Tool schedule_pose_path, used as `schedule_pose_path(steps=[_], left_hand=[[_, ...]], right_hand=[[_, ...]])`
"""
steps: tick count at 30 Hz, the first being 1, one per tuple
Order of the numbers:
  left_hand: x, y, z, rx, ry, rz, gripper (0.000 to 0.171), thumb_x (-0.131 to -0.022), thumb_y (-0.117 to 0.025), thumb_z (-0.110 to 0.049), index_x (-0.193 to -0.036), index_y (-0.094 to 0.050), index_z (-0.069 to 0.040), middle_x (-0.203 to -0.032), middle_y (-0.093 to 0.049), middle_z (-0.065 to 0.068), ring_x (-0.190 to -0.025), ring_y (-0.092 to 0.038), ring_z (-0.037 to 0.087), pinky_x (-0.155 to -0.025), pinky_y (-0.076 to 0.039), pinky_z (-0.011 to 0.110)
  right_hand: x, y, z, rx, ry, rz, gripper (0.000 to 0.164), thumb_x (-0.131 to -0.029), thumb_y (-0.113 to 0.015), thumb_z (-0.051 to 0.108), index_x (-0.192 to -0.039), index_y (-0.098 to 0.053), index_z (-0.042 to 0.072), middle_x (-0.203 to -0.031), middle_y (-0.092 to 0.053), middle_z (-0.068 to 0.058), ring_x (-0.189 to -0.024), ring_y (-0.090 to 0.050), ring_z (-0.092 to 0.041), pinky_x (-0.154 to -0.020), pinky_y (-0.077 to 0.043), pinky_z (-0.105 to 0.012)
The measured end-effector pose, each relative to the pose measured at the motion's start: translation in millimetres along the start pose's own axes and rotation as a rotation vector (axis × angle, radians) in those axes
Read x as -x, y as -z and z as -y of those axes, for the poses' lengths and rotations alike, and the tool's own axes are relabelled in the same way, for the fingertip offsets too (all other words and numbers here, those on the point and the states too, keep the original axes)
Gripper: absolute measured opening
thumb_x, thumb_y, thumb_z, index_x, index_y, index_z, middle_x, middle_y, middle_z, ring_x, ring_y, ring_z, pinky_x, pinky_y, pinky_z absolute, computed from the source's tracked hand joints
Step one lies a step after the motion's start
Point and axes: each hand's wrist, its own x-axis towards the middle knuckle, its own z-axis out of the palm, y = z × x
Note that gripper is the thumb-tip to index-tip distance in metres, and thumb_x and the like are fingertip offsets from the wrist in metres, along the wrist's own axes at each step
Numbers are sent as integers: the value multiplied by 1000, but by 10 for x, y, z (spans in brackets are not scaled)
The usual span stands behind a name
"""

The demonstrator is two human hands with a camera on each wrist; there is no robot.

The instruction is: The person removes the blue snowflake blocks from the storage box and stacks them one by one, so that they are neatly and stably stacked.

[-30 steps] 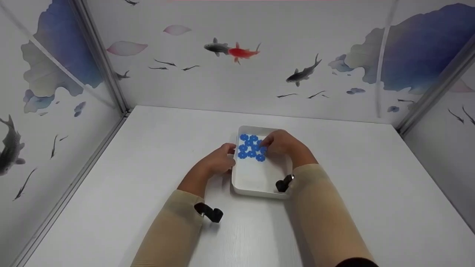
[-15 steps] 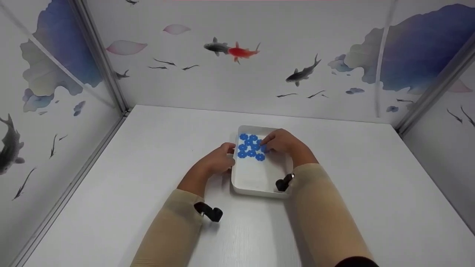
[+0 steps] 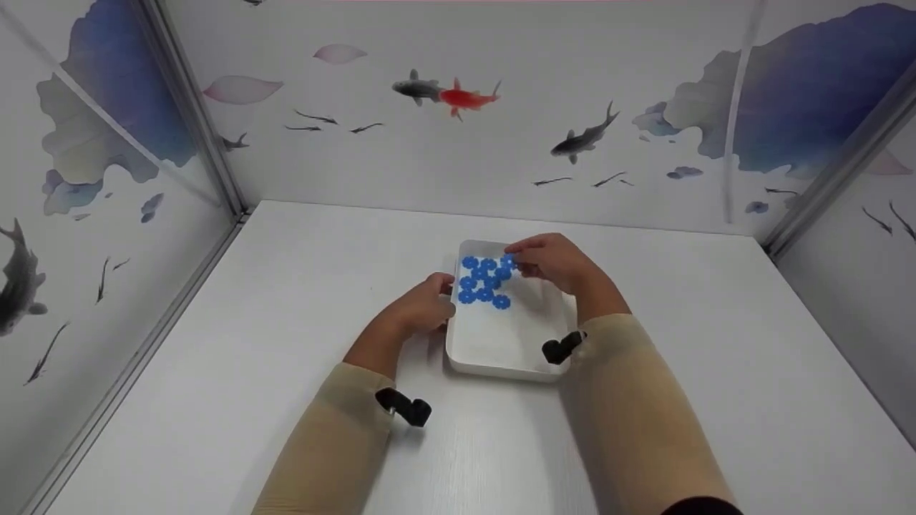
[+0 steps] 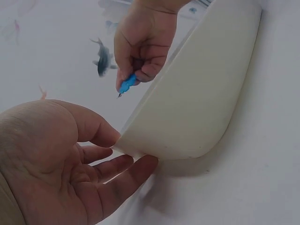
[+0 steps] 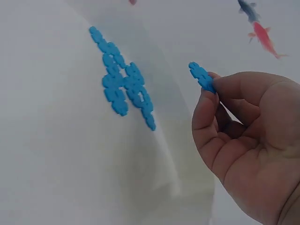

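A shallow white tray point(image 3: 486, 347) sits on the table. Inside, near its far left part, several blue flower-shaped plastic pieces point(image 3: 467, 295) lie flat and close together. My left hand point(image 3: 422, 306) holds the tray's left side; the left wrist view shows the thumb and fingers of this hand point(image 4: 61, 159) at the rim and wall of the tray point(image 4: 187, 98). Between thumb and index finger, my right hand point(image 5: 253, 131) pinches a single blue flower-shaped piece point(image 5: 200, 76). In the head view the right hand point(image 3: 558, 263) is over the tray's far right part, partly covering its rim.
White table surface point(image 3: 300, 300) surrounds the tray. Behind it stands a white back wall point(image 3: 458, 164) printed with fish, with side walls to the left and right. Each sleeve carries a small black device point(image 3: 404, 408) at the wrist.
The right hand has lifted one blue piece from the right side of the group and moved it away towards the tray's far edge. The left hand stays at the tray.
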Motion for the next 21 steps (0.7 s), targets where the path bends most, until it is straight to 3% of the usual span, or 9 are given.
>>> schedule_pose_path(steps=[4, 8, 21], left_hand=[[3, -6, -3, -20, 11, -5, 71, -101, -58, -17, -167, -32, -19, -168, -45, 7, -150, -49, 29, -126, -42, 51], [13, -14, -10, -23, 23, -5, 71, -101, -59, -18, -166, -32, -20, -168, -44, 6, -147, -52, 29, -123, -45, 50], [19, -16, 8, 50, 19, 13, 71, -101, -56, -18, -167, -29, -20, -169, -42, 8, -146, -52, 29, -121, -47, 48]], right_hand=[[150, 100, 64, -55, -2, -21, 28, -108, -64, 23, -131, -75, 13, -134, -70, -12, -132, -62, -40, -106, -58, -32], [295, 211, 23, -134, -22, -74, 30, -108, -64, 24, -134, -72, 11, -136, -69, -11, -130, -66, -34, -102, -60, -28], [631, 594, -428, -265, -41, -145, 39, -105, -69, 22, -141, -66, 6, -130, -71, -5, -114, -73, -17, -98, -60, -24]])
